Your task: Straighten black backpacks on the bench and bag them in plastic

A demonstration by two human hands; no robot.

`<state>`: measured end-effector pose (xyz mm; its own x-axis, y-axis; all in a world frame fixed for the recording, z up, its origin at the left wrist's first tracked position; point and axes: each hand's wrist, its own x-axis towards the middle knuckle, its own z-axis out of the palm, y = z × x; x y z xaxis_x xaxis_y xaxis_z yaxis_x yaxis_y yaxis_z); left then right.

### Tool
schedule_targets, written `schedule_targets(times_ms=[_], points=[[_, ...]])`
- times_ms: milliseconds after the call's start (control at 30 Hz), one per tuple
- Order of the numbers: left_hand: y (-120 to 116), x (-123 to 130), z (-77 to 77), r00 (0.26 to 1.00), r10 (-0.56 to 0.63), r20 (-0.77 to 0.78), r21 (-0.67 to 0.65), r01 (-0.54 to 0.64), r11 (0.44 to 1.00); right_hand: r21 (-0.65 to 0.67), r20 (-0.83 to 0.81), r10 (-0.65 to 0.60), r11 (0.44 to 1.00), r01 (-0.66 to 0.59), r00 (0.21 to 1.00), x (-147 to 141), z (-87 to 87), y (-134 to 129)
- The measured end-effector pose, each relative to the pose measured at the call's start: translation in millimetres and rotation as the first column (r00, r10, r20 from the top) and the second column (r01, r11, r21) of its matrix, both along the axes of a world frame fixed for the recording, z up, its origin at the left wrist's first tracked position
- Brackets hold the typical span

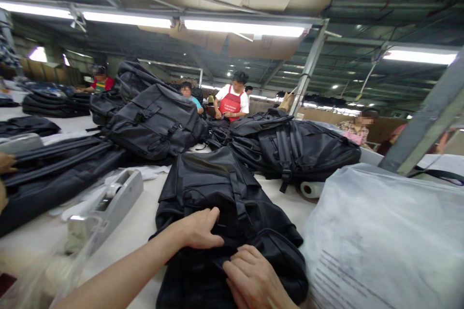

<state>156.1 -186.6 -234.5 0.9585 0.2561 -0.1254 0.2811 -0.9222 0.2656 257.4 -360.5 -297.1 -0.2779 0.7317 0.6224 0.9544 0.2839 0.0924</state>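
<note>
A black backpack (210, 178) with a strap and buckle down its front lies on the table before me. My left hand (203, 228) rests on its front panel, thumb and forefinger apart; the other fingers are partly out of sight. Lower down and to the right, my right hand (253, 275) has its fingers curled over a fold of the same backpack, gripping the fabric. What lies under that fold is hidden.
A tape dispenser (119, 198) stands at left, beside clear plastic. Black backpacks are piled behind (155, 120) and at right (300, 147). A filled white plastic bag (380, 231) fills the right side. Another person's hand (5, 164) is at far left. Several people work beyond.
</note>
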Motion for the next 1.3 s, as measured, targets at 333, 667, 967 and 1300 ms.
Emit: schedule_targets(times_ms=[333, 667, 967, 1300], points=[[-20.8, -1.3, 18.0, 0.976, -0.217, -0.021, 0.424, 0.205, 0.882, -0.178, -0.029, -0.101, 0.98, 0.095, 0.994, -7.1, 24.3, -5.6], [-7.1, -35.5, 5.3, 0.991, -0.137, 0.004, 0.346, 0.127, 0.93, -0.542, 0.015, -0.265, 0.808, 0.231, 0.964, -16.4, 45.7, 5.1], [-18.3, -58.3, -4.4, 0.975, -0.22, -0.01, 0.351, 0.21, 0.913, -0.646, 0.01, -0.319, 0.721, 0.25, 0.948, -18.5, 77.9, 22.3], [-21.5, -57.5, -17.9, 0.983, -0.176, 0.059, 0.293, 0.152, 0.944, -0.733, 0.211, -0.198, 0.615, 0.289, 0.957, -17.0, 84.5, 40.7]])
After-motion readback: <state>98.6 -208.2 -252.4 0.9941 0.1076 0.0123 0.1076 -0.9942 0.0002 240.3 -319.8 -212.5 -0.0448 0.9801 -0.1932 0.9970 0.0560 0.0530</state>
